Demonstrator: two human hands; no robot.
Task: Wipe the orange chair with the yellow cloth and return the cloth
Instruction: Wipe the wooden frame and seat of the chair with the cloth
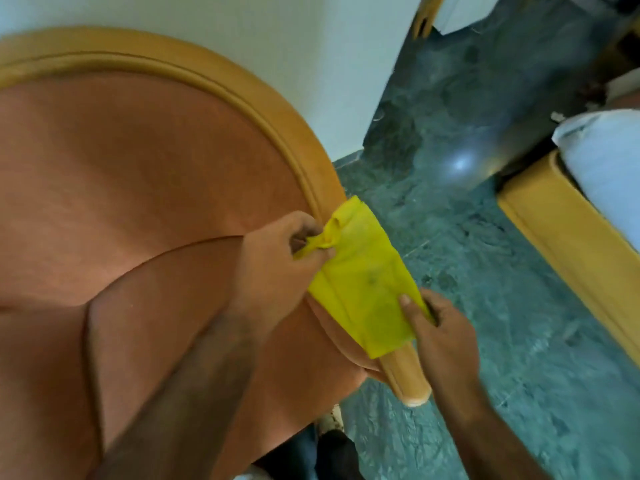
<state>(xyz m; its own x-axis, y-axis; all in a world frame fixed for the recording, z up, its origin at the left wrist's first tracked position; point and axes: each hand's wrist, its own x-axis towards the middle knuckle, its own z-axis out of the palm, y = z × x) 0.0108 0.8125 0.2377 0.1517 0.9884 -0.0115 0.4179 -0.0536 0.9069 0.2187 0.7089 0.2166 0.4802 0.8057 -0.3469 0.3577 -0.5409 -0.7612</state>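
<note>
The orange chair fills the left of the head view, with a curved wooden frame around its padded back and seat. The yellow cloth lies stretched over the chair's right wooden armrest. My left hand pinches the bunched upper end of the cloth beside the chair back. My right hand grips the cloth's lower right edge, just above the armrest's rounded tip. Both hands hold the cloth taut between them.
A dark green marble floor spreads to the right of the chair. A wooden bed frame with a white mattress stands at the right edge. A white wall rises behind the chair. My foot shows below the seat.
</note>
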